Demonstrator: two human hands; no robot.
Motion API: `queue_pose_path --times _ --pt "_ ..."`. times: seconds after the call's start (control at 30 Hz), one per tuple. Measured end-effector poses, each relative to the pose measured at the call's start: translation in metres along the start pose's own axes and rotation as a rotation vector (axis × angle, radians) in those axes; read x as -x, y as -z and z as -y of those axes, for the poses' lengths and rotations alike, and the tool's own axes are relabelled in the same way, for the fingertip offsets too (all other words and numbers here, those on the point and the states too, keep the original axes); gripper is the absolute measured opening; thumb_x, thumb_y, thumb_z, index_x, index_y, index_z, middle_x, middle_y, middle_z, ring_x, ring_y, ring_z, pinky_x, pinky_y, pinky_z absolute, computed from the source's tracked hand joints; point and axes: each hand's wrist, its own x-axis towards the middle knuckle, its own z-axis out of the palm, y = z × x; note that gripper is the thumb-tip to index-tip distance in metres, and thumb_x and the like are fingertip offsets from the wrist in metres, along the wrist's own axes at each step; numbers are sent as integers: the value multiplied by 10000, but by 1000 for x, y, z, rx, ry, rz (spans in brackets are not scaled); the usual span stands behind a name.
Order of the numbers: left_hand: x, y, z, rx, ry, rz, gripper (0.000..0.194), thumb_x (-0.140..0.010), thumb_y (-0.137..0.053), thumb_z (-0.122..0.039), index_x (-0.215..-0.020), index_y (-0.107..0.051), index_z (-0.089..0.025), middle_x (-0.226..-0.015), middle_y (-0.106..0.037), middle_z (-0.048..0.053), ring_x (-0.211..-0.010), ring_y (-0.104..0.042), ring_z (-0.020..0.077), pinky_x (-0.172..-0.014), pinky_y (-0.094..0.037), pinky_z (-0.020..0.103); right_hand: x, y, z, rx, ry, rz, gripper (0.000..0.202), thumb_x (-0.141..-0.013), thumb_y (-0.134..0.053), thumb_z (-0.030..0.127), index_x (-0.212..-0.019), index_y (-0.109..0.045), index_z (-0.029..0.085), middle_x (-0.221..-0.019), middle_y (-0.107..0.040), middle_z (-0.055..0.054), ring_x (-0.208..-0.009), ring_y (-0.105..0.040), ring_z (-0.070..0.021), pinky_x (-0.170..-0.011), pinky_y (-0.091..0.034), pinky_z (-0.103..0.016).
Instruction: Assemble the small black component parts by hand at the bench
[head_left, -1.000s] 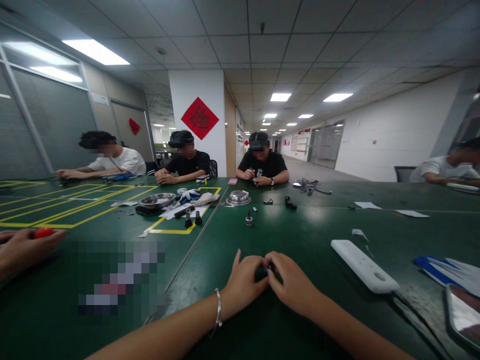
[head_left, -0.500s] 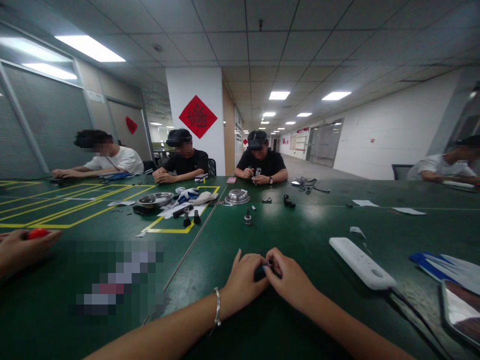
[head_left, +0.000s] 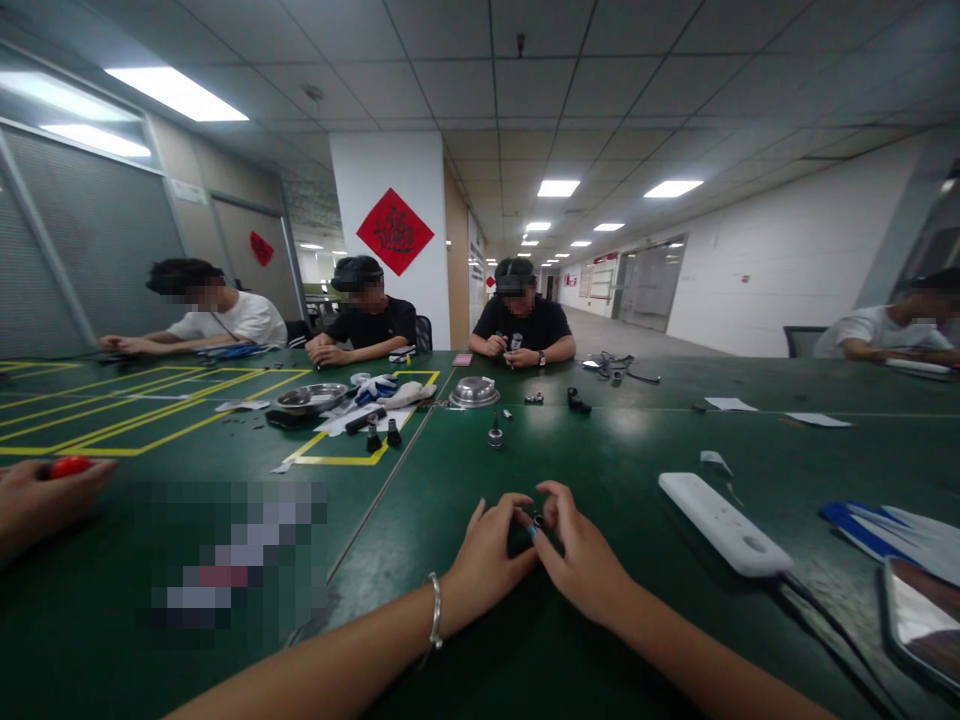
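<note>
A small dark round part (head_left: 538,521), too small to name, sits between my fingertips just above the green table (head_left: 420,640). My left hand (head_left: 487,545), with a silver bangle (head_left: 435,612) at the wrist, curls its fingers against the part's left side. On the other side, my right hand (head_left: 585,555) has its thumb against the part, and its index finger arches above. Some of the fingertip contact is hidden. Beyond my hands, a small metal piece with an upright stem (head_left: 495,437) stands on the table.
A white power strip (head_left: 724,525), blue-and-white gloves (head_left: 892,535) and a phone (head_left: 926,610) lie to my right. Farther off are a metal lid (head_left: 474,392), a steel bowl (head_left: 311,400) and black fittings (head_left: 577,401). At left, another person's hand (head_left: 56,500) holds a red object (head_left: 71,466).
My right index finger has lifted and opened away from the small part. My left fingers have shifted slightly upward. The part stays in nearly the same place.
</note>
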Motion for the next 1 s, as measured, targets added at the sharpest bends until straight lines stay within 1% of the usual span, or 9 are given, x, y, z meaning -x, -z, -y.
queue_pose_path --times 0.13,0.23,0.37,0.47,0.63,0.7,0.77,0.83,1.0 --pt "-2 -4 6 97 -54 -33 507 -706 -611 -171 -1177 -426 -203 -1002 -615 48 -976 -565 208 -965 -363 442 -1 2 -1 34 113 40 460 -803 -473 99 -1236 -366 211 -890 -529 -19 -809 -532 -176 -726 -390 -277" --pt "-3 -6 8 176 -83 -25 512 -692 -595 -123 -1168 -423 -199 -1004 -609 47 -946 -577 192 -861 -443 348 -3 4 1 71 168 54 448 -802 -481 93 -1221 -408 233 -870 -548 -8 -795 -536 -175 -715 -379 -275" --pt "-3 -6 5 202 -60 -2 523 -688 -578 -95 -1172 -403 -193 -905 -615 19 -837 -598 166 -775 -466 303 -3 2 3 132 104 66 360 -825 -491 128 -1174 -437 199 -738 -523 10 -700 -529 -175 -640 -360 -264" --pt "-1 -4 3 202 -61 19 555 -682 -560 -60 -1191 -388 -194 -905 -618 19 -823 -602 157 -758 -468 289 -2 0 3 151 56 52 328 -847 -515 201 -1163 -429 187 -769 -538 -6 -724 -536 -187 -623 -353 -262" --pt "0 -4 1 248 -99 -1 658 -740 -572 -113 -1310 -262 -220 -1043 -621 47 -957 -589 165 -876 -444 321 -1 3 1 86 27 -1 298 -925 -403 322 -1184 -370 178 -832 -542 -36 -765 -550 -195 -630 -371 -271" --pt "-1 -2 0 213 -100 -2 554 -753 -580 -145 -1257 -364 -223 -995 -627 27 -910 -591 156 -839 -455 304 -2 6 1 39 30 -47 290 -943 -326 333 -1185 -344 174 -819 -528 -34 -748 -554 -193 -633 -382 -277" --pt "-5 5 -2 148 -104 52 357 -759 -578 -168 -1108 -515 -208 -917 -630 7 -830 -584 143 -766 -462 271 -4 9 0 9 35 -94 290 -940 -289 321 -1182 -328 168 -804 -514 -30 -733 -554 -192 -638 -390 -284" --pt "-9 18 -4 95 -109 168 218 -753 -587 -190 -970 -594 -190 -872 -635 -3 -776 -576 132 -713 -456 247 -5 10 0 -2 38 -116 291 -932 -284 308 -1181 -328 164 -796 -505 -27 -721 -550 -192 -643 -394 -291" --pt "-19 78 1 46 21 547 205 -672 -657 -213 -876 -655 -190 -827 -670 -16 -762 -607 129 -714 -460 231 -3 11 6 -7 24 -64 296 -936 -322 278 -1207 -339 160 -812 -497 -29 -728 -534 -186 -648 -397 -293"
